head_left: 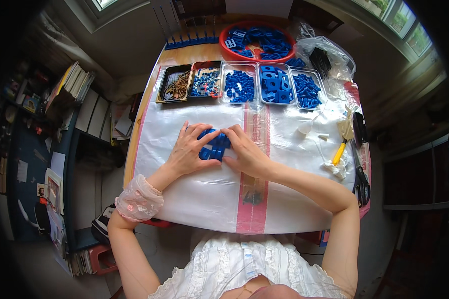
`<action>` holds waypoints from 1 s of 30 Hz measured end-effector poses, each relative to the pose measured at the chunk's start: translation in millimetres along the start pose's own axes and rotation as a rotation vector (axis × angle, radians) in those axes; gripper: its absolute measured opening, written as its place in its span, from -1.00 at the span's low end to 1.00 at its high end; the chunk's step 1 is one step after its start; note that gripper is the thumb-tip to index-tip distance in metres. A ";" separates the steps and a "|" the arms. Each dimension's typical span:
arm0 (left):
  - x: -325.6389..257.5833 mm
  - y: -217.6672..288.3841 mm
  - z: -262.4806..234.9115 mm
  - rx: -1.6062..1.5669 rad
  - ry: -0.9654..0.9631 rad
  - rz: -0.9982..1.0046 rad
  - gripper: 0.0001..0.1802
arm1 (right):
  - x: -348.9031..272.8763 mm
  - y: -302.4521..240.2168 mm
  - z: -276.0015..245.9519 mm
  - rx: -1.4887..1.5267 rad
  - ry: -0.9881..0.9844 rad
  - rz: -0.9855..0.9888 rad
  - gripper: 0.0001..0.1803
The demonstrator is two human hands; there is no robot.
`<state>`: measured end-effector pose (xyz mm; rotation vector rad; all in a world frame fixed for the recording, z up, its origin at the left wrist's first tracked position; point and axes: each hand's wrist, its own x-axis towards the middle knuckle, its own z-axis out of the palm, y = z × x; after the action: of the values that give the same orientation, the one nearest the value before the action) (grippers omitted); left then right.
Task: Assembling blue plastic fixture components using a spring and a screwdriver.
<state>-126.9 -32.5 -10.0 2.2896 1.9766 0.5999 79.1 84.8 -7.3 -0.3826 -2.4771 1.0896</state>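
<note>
Several blue plastic pieces point(218, 148) stand close together on the sheet-covered table in front of me. My left hand point(188, 149) curves round their left side, its index finger across the top and its thumb along the near edge. From the right, my right hand point(245, 153) presses its fingertips and thumb against the same pieces. Both hands are closed on them, and the fingers hide part of their shape. A pale pink gathered cuff point(139, 198) circles my left wrist.
Beyond my hands, trays of small parts form a row: brass-coloured pins point(176, 87), mixed bits point(206, 82) and blue pieces point(276, 85). Behind them are a red basin point(223, 44), a rod rack point(190, 43) and a plastic bag point(341, 54). A yellow-handled tool point(339, 153) and scissors point(362, 187) lie right.
</note>
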 end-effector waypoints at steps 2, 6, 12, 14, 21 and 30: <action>1.5 -4.6 1.0 0.017 0.023 -0.016 -0.04 | 7.8 4.1 2.4 0.013 0.017 -0.032 -0.24; 4.3 -14.6 1.8 0.044 0.024 -0.039 -0.04 | 17.8 6.5 4.4 0.031 0.019 -0.025 -0.26; 7.5 -20.4 1.7 0.061 0.042 -0.069 -0.07 | 25.8 18.1 5.8 0.041 0.020 -0.075 -0.30; 7.0 -20.0 0.8 0.090 0.046 -0.062 -0.08 | 27.6 18.1 7.3 0.037 0.005 -0.075 -0.31; 9.3 -17.0 -3.0 0.106 0.021 -0.046 -0.08 | 29.9 12.5 -1.0 -0.025 0.034 -0.106 -0.35; 5.1 -17.6 -3.3 0.072 0.002 -0.080 -0.03 | 58.5 16.8 -88.6 -0.904 0.284 0.336 -0.71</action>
<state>-144.0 -25.2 -10.8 2.2368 2.1136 0.5331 70.4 175.8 49.2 -1.1444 -2.5399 -0.0802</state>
